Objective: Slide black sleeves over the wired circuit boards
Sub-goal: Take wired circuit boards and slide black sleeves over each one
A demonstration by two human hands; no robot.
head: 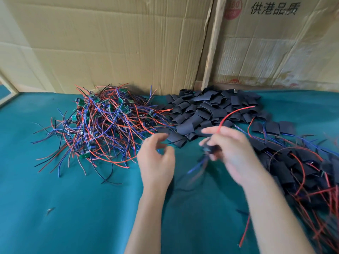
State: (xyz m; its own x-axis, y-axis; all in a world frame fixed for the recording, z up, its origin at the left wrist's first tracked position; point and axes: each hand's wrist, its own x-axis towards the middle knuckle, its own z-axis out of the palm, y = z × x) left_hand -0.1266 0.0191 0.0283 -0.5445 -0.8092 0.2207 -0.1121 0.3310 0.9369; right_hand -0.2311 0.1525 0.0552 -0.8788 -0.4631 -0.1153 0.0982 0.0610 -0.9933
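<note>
Your right hand (231,149) pinched a black sleeve (211,149) with red and blue wires trailing from it, though blur hid how far the board sat inside. Your left hand (157,158) hung just beside it, fingers loosely curled and holding nothing. You would have done well to steady the wires with that free hand and draw the sleeve squarely along until it covered the board. Bare wired circuit boards (102,121) lay heaped to the left on the green cloth (55,208), loose sleeves (207,109) behind, sleeved ones (302,171) to the right. Behind, the cardboard (275,43) read 供港品质 beside a red round mark too blurred to read.
</note>
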